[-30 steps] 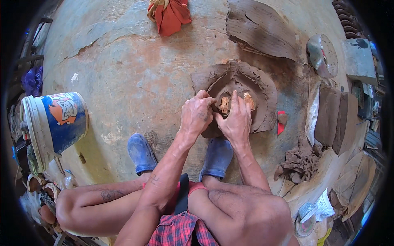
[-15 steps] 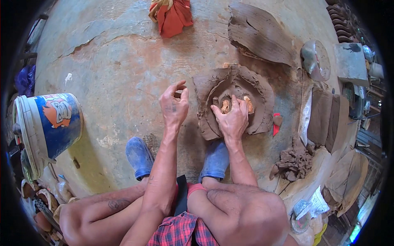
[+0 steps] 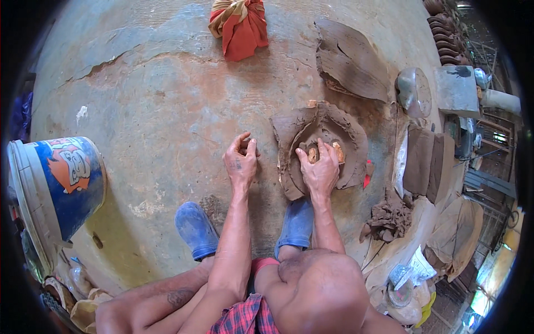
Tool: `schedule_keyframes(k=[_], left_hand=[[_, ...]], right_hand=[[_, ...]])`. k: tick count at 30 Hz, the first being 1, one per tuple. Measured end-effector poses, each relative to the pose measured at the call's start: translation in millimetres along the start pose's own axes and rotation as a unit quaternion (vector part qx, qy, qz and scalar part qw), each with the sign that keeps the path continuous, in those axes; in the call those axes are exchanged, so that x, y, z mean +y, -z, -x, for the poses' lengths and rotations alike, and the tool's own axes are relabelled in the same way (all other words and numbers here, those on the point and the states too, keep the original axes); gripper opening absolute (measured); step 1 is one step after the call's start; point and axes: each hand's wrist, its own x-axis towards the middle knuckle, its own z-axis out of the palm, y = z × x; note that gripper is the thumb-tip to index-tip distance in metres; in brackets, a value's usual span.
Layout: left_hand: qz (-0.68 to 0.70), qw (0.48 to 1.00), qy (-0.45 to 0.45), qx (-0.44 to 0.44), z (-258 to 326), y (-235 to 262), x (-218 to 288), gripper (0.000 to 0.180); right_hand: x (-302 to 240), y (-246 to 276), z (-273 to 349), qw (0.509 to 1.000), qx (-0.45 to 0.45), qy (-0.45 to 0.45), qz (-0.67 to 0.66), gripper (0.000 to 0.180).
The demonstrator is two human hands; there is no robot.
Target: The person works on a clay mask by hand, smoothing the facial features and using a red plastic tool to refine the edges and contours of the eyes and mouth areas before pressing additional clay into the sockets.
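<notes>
Head view: concrete floor [image 3: 156, 111] largest, cracked; blue-and-white bucket [image 3: 58, 186] lying at left; flat clay slab [image 3: 350, 61] beyond; red cloth bundle [image 3: 239, 22] at top; clay mould [image 3: 322, 147] ahead of blue shoes [image 3: 194, 228]; right hand [image 3: 320, 170] pressing into mould centre, fingers curled on clay; left hand [image 3: 240, 161] just beside mould, on floor, loosely curled, holding nothing

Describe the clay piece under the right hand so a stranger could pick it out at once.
Start at the concrete floor, in front of the blue shoes. The clay mould lies under the right hand, below the flat clay slab. Unlike that slab and the crumbly clay heap, it is a rounded, layered mound with an orange-brown hollow at its centre.
</notes>
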Motion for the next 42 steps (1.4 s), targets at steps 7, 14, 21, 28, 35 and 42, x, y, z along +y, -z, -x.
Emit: schedule_keyframes(k=[7,14,21,28,35,42], left_hand=[[0.019,0.999,0.042,-0.013,-1.1,-2.2,2.1,0.031],[0.028,0.997,0.069,-0.007,-3.4,-1.8,5.7,0.034],[0.031,0.996,0.083,0.008,-5.2,-3.6,12.9,0.034],[0.022,0.996,0.086,0.013,-6.4,-3.3,11.5,0.032],[0.036,0.995,0.086,0.022,-6.4,-6.8,15.7,0.031],[0.049,0.995,0.074,-0.046,12.0,-19.5,4.5,0.03]], right_hand=[[-17.4,3.1,-6.2,0.998,-0.001,-0.064,0.027,0.061],[-17.8,1.0,-14.1,0.993,0.002,-0.104,0.056,0.053],[-22.8,-3.1,-27.8,0.983,-0.007,-0.178,0.037,0.044],[-26.8,4.4,-46.6,0.976,-0.065,-0.2,0.052,0.039],[13.1,13.6,-81.1,0.954,-0.14,-0.265,0.013,0.042],[3.6,42.9,-30.5,0.976,-0.201,-0.034,0.083,0.053]])
